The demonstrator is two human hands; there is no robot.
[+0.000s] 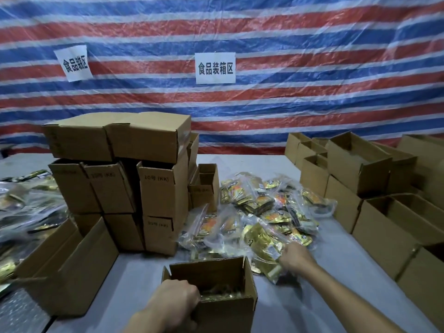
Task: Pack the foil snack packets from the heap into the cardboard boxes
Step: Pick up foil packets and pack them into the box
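Bagged packets (pixel 24 212) lie at the far left of the grey bench (pixel 134 280), beside a big carton (pixel 69 265) with its flaps open. Behind it rises a stack of boxes (pixel 144 179). Near the centre stands the open box (pixel 230 308) with packed packets (pixel 225 295) in it. The left grip (pixel 176 299) is curled over its near-left wall, holding it. Just beyond and to the right, the heap of foil packets (pixel 264 212) sprawls in clear bags. The right grip (pixel 296 257) is at the heap's near edge, seemingly closed round a gold packet (pixel 266 257), though blur hides the fingers. The side boxes (pixel 360 164) stand open along the right.
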